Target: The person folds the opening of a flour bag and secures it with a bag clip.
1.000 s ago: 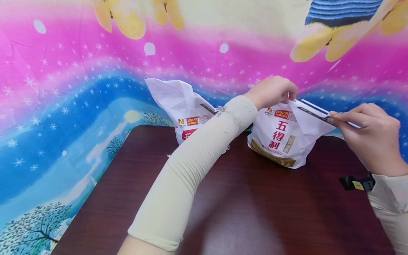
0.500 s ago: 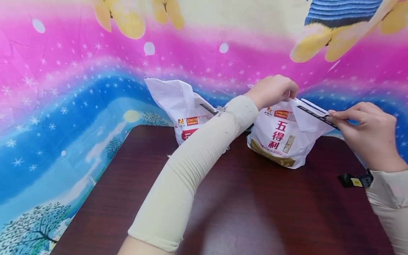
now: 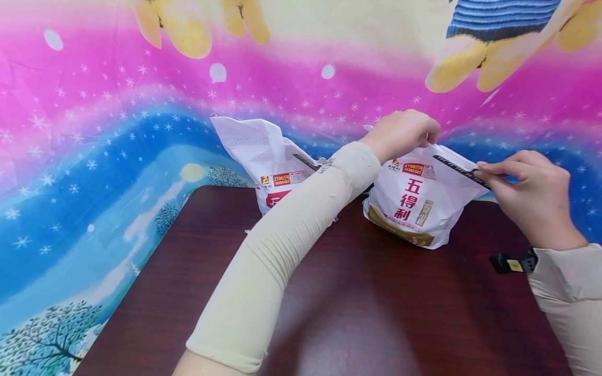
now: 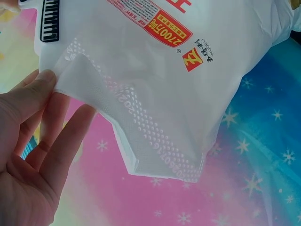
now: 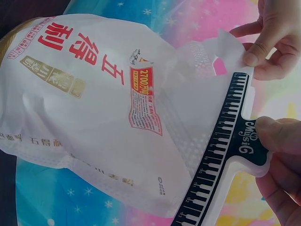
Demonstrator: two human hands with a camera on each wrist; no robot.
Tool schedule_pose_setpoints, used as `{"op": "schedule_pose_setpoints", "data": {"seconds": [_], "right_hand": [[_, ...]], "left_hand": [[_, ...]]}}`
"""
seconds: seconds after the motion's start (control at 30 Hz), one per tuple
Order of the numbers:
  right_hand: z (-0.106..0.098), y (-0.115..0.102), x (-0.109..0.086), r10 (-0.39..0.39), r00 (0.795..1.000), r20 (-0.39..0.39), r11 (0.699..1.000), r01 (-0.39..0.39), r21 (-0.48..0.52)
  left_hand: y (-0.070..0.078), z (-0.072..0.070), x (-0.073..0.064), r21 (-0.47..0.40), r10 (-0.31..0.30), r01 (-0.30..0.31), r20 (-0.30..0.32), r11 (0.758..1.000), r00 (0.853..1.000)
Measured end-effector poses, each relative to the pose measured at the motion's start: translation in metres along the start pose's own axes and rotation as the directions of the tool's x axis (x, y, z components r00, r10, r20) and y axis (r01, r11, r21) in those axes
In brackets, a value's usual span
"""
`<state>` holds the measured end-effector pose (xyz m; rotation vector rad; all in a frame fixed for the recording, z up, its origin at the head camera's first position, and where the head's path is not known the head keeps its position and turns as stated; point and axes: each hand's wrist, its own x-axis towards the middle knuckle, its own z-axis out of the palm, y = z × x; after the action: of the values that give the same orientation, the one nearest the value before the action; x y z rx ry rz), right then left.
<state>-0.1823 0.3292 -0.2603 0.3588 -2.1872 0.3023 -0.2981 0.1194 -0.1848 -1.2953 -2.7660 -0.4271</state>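
Note:
A white printed flour bag (image 3: 432,201) stands on the table with its top folded over toward the right. My left hand (image 3: 402,133) pinches the bag's top edge between thumb and fingers; the left wrist view shows that hand (image 4: 35,136) on the white rim. With thumb and fingers, my right hand (image 3: 533,193) pinches the handle of a long white bag clip (image 5: 209,157) with a piano-key pattern. That clip lies along the bag's upper edge. In the right wrist view the thumb (image 5: 275,134) presses on the dark "Music" tab.
A second white flour bag (image 3: 256,143), with a similar piano-key strip (image 3: 305,161), stands to the left, partly hidden behind my left sleeve (image 3: 263,261). Dark brown wood forms the table (image 3: 338,324). A colourful printed cloth (image 3: 117,104) hangs behind it.
My right hand has shifted slightly left. The gap seen between the clip's two white bars no longer shows in the head view. The left hand has stayed about where it was.

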Motion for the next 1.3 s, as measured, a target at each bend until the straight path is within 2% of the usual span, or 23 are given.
{"op": "schedule_pose_setpoints", "data": {"seconds": [0.47, 0.97, 1.3], "right_hand": [[0.01, 0.001, 0.001, 0.038, 0.999, 0.011, 0.999, -0.038, 0.006], [0.018, 0.003, -0.002, 0.018, 0.999, -0.031, 1.0, -0.017, 0.024], [0.02, 0.004, -0.005, 0.005, 0.999, -0.035, 1.0, -0.004, 0.025]], "left_hand": [[0.001, 0.001, -0.002, 0.016, 0.001, -0.001, -0.007, 1.0, 1.0], [0.001, 0.004, -0.002, 0.046, -0.001, 0.001, 0.003, 0.999, 1.0], [0.001, 0.009, -0.004, 0.105, 0.004, -0.003, -0.011, 0.994, 1.0]]}}
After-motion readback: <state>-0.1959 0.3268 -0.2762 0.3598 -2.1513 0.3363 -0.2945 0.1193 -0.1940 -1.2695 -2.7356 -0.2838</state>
